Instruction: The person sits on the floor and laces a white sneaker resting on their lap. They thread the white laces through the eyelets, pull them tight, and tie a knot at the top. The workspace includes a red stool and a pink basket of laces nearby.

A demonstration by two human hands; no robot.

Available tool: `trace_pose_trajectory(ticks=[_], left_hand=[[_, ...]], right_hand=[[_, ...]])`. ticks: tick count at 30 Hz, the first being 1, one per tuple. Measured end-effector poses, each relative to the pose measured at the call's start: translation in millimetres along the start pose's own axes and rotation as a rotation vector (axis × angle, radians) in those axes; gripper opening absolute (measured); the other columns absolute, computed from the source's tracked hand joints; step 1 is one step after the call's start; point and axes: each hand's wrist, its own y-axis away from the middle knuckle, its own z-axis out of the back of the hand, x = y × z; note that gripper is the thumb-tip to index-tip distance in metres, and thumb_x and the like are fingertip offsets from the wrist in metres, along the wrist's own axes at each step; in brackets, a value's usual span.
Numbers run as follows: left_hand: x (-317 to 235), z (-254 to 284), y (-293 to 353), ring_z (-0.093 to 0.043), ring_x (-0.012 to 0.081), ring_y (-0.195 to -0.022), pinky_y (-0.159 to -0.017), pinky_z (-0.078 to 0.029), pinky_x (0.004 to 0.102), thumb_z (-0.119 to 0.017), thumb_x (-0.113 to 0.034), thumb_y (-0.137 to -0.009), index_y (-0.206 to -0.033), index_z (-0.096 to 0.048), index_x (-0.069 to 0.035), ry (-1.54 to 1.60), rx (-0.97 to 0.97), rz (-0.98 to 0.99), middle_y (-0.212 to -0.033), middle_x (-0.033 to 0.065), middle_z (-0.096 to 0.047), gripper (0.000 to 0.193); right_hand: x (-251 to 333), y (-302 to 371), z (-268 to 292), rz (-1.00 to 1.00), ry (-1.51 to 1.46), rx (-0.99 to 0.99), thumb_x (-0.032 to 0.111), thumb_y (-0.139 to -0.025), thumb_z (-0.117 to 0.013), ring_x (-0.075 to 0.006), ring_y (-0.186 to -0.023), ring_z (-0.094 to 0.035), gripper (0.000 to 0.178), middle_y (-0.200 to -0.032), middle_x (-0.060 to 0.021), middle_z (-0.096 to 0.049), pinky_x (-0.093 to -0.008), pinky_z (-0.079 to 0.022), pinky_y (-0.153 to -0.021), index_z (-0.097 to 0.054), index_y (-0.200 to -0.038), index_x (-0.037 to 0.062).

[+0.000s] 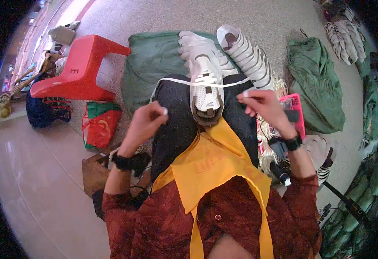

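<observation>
A white and grey sneaker [206, 86] lies between my knees, its heel toward me and its white shoelace [181, 81] threaded across the top. One lace end bends left and down to my left hand [149, 122], closed in a pinch beside my left thigh. The other lace end stretches right, toward my right hand [264, 108], whose thumb and fingers are also closed together above my right thigh. Where the lace passes between the fingers is hidden on both sides. A yellow apron [215, 159] covers my lap under the heel.
White shoe uppers [249, 54] lie in overlapping rows ahead, near a green cloth [154, 56]. A red plastic stool [79, 64] stands at left above a red and green bag [102, 125]. At right are a pink basket [300, 114] and a green sack [316, 86].
</observation>
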Motion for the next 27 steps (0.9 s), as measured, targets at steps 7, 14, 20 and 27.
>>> trace_pose_trajectory(ticks=[7,14,20,27], left_hand=[[-31.8,-40.2,-43.7,-0.060,0.0080,-0.085,-0.076,-0.050,0.0260,-0.065,0.001,-0.090,-0.088,-0.059,0.000,0.062,-0.179,-0.129,-0.105,0.0065,-0.074,0.006],[-24.0,-51.6,-62.2,-0.065,0.0120,-0.093,-0.083,-0.053,0.0277,-0.064,0.004,-0.090,-0.092,-0.061,0.000,0.215,-0.192,-0.132,-0.112,0.0111,-0.072,0.005],[-13.7,-55.5,-64.8,-0.066,0.0139,-0.096,-0.085,-0.054,0.0274,-0.062,0.007,-0.091,-0.093,-0.061,0.001,0.353,-0.167,-0.142,-0.114,0.0124,-0.071,0.006],[-10.2,-57.0,-66.9,-0.067,0.0148,-0.097,-0.088,-0.054,0.0290,-0.066,0.006,-0.090,-0.094,-0.063,0.000,0.409,-0.173,-0.136,-0.113,0.0112,-0.071,0.007]], right_hand=[[5.8,-71.5,-28.7,0.588,0.387,-0.268,0.011,-0.091,-0.068,-0.0252,-0.069,-0.065,0.013,-0.076,-0.0154,-0.065,-0.0346,-0.050,-0.063,-0.071,-0.092,-0.0012],[-10.4,-66.2,-36.6,0.413,0.011,-0.233,0.007,-0.089,-0.073,-0.0097,-0.070,-0.068,0.010,-0.082,-0.0083,-0.075,-0.0269,-0.052,-0.063,-0.074,-0.094,-0.0009],[-11.1,-61.5,-44.5,0.368,-0.199,-0.242,0.002,-0.089,-0.073,-0.0078,-0.075,-0.067,0.006,-0.083,-0.0038,-0.075,-0.0241,-0.054,-0.068,-0.072,-0.092,-0.0029],[-18.4,-67.0,-49.8,0.423,-0.081,-0.286,0.004,-0.088,-0.075,-0.0047,-0.072,-0.064,0.007,-0.079,-0.0021,-0.073,-0.0227,-0.051,-0.064,-0.071,-0.089,-0.0017]])
